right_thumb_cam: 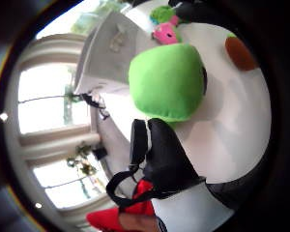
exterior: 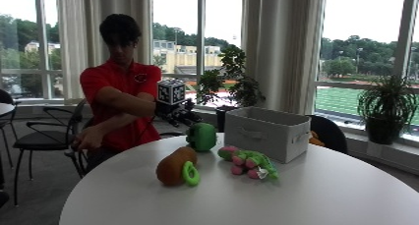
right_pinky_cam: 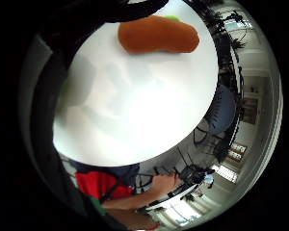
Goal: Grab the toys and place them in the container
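Round white table (exterior: 340,195) by the windows, with a person in a red shirt seated at its far edge. Gloved right hand (exterior: 180,114) raised above that far edge, gripping a round green plush toy (exterior: 201,136) that hangs just under it, clear of the tabletop. In the thumb side palm view, black gloved fingers (right_thumb_cam: 166,157) curled against the green toy's side, so pinching it rather than spread. Bare left hand down beside the chair, away from the table.

Brown plush toy (exterior: 173,168) with a green ring on its front end lying near the middle of the table, toward the near edge from the held toy. Just beside it, nearer the box, a green and pink plush toy (exterior: 249,165) lying flat. White fabric box (exterior: 268,131) with a side handle standing upright behind the green and pink toy, toward the far edge, open at the top.

Inside of the box not visible.
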Available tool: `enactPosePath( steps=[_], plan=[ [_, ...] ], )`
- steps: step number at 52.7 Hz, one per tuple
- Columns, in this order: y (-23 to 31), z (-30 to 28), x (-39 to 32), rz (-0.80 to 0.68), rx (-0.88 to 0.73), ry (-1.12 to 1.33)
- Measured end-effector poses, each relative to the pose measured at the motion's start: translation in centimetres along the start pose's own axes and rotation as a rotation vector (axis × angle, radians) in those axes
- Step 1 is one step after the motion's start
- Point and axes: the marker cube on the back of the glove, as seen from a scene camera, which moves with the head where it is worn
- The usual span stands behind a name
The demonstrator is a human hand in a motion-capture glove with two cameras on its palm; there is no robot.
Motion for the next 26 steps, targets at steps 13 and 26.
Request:
enactPosePath(
  steps=[13, 26],
  plan=[
    [0.93, 0.48, -0.79, -0.009, 0.004, -0.007],
    [0.16, -0.08, 0.0, -0.014, -0.006, -0.009]
  ],
)
